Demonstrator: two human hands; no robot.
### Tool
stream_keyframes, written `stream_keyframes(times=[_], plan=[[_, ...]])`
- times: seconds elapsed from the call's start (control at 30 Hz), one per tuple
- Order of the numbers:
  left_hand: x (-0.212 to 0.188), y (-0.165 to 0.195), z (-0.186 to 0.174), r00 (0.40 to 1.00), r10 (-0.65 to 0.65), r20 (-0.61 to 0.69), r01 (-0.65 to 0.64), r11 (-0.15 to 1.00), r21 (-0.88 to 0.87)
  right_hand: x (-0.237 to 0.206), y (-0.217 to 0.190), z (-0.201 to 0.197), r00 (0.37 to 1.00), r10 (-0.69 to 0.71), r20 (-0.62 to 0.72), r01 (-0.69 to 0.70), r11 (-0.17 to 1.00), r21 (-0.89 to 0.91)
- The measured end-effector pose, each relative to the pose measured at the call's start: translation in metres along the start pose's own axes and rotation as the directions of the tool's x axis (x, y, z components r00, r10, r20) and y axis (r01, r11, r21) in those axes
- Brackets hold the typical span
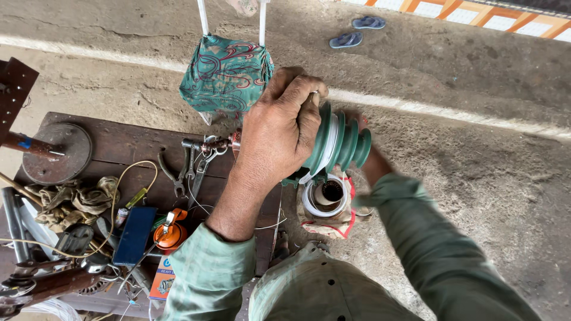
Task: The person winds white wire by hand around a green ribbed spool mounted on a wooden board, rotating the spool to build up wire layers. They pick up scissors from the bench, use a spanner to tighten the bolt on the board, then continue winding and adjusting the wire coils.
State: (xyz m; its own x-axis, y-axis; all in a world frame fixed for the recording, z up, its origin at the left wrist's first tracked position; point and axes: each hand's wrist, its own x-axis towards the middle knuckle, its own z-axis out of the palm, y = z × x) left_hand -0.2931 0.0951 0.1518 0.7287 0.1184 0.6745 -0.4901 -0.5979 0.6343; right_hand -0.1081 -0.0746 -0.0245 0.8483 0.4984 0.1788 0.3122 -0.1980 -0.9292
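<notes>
Left hand (279,134) grips one green ribbed spool (340,142) above one white wire coil (325,197); right hand (360,122) sits hidden behind the spool, its grip untellable. Two sandals (357,31) lie on open floor (476,178) beyond the crowded worktop (125,145).

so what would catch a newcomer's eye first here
The left hand at centre, gripping a green ribbed spool wound with white wire, with the right hand mostly hidden behind it. Just below sits a white wire reel, and at left a dark wooden board is strewn with tools.
</notes>
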Motion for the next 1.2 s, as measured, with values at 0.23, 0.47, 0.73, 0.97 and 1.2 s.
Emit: stream_keyframes(times=[0.23,0.47,0.73,0.97,1.2], plan=[[-0.001,-0.003,0.000,1.000,0.010,0.003,-0.010,1.000,0.006,-0.149,0.026,0.084,0.787,0.610,0.095,-0.537,0.752,-0.383],[0.003,0.002,0.001,1.000,0.001,-0.026,-0.001,1.000,-0.001,-0.144,-0.144,-0.007,0.607,-0.644,0.466,0.758,0.292,-0.583],[0.002,0.003,-0.001,1.000,-0.016,-0.003,0.016,1.000,0.011,0.010,-0.065,-0.043,0.977,-0.190,-0.100,0.189,0.982,-0.015],[0.000,0.006,0.000,1.000,-0.022,-0.016,0.022,1.000,0.015,-0.122,0.054,0.077,0.749,0.651,-0.127,-0.663,0.733,-0.151],[0.004,0.004,0.002,0.998,-0.056,0.002,0.056,0.998,-0.023,-0.168,-0.091,0.031,0.765,-0.475,0.434,0.640,0.497,-0.586]])
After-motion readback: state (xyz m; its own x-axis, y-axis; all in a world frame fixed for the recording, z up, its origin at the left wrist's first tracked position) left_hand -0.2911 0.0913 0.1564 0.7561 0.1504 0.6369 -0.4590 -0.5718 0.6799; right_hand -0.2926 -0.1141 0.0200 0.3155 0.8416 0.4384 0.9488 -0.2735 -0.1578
